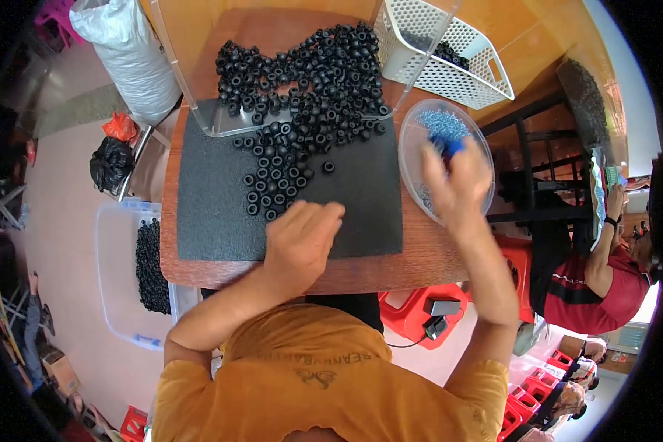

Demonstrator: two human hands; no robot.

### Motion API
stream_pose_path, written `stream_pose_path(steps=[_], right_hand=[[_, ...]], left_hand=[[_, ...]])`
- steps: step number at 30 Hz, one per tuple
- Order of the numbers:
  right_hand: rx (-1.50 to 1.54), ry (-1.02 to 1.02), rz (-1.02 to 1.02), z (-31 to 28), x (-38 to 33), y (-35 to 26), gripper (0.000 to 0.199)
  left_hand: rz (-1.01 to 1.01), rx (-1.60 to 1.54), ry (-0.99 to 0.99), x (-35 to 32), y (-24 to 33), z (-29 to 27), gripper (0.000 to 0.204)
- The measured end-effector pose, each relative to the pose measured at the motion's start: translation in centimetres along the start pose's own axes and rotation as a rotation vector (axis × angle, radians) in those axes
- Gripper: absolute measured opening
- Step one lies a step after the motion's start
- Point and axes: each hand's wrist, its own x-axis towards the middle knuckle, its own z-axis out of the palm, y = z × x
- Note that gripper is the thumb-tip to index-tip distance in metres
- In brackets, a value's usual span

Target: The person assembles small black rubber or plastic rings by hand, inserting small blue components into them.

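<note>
The only print that stands out is on the wearer's mustard-yellow T-shirt (390,390): one curved line of dark capital lettering (313,357) across the chest, its left end faint among the folds. Between that line and the collar sits a small dark emblem (317,378) of curling strokes, too small to make out exactly.

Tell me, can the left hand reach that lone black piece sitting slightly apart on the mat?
Probably yes: the left hand is nearby, and only bare mat shows between it and the black piece.
</note>
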Motion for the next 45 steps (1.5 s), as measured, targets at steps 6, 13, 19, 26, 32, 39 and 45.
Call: stream_pose_path(steps=[6, 13, 19, 26, 32, 39, 45], right_hand=[[-0.264, 0.065, 0.305, 2.0, 8.0, 10.2, 0.047], [-0.485, -0.091, 0.223, 3.1, 10.2, 15.4, 0.048], [-0.137, -0.162, 0.208, 0.5, 4.9, 9.1, 0.025], [0.252, -0.71, 0.431, -2.1, -3.1, 5.4, 0.025], [0.352, -0.49, 0.538, -1.2, -4.8, 5.1, 0.019], [0.246, -0.482, 0.572, -1.2, -5.1, 5.8, 0.016], [0.048, -0.408, 0.172, 1.8, -4.2, 5.7, 0.019]], left_hand=[[0.309, 0.471, -0.079, 4.3, -3.1, 1.2, 0.026], [0.366, 0.521, -0.343, 5.2, -4.0, 2.8, 0.008], [0.342, 0.458, -0.344, 5.4, -3.3, 2.7, 0.007], [0.371, 0.498, -0.373, 4.6, -2.2, 3.2, 0.007], [0.23, 0.302, -0.365, 3.7, -0.9, 2.5, 0.011], [-0.234, -0.208, -0.28, 1.5, 1.0, 1.6, 0.02], [-0.742, -0.949, -0.178, -0.6, 0.4, 2.1, 0.015]])
